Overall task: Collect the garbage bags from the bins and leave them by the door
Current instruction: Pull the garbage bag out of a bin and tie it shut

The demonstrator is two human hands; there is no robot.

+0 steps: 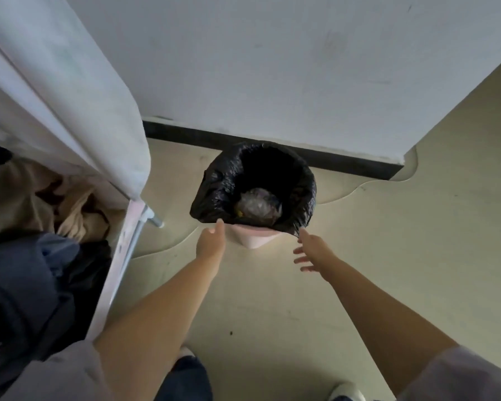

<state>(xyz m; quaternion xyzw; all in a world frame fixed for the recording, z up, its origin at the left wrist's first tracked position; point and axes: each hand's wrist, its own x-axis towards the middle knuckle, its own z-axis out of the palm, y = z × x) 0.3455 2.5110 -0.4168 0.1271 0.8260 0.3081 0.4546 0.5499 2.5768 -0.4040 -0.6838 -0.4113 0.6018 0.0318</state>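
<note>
Black garbage bag [214, 186] lines a pink bin [250, 237] standing on the floor [388, 241] against the wall [272, 68]; only a small strip of bin shows below the folded-over bag edge. Bin stands upright, mouth toward the camera; its upper interior is too dark to read, with crumpled translucent waste [258, 205] lower down. Left hand [211, 241] touches the bag's near edge, fingers mostly hidden, grip cannot be told. Right hand [310, 250] has fingers spread, one fingertip at the bag's right edge. Fabric wardrobe [70, 96] at left is cropped.
</note>
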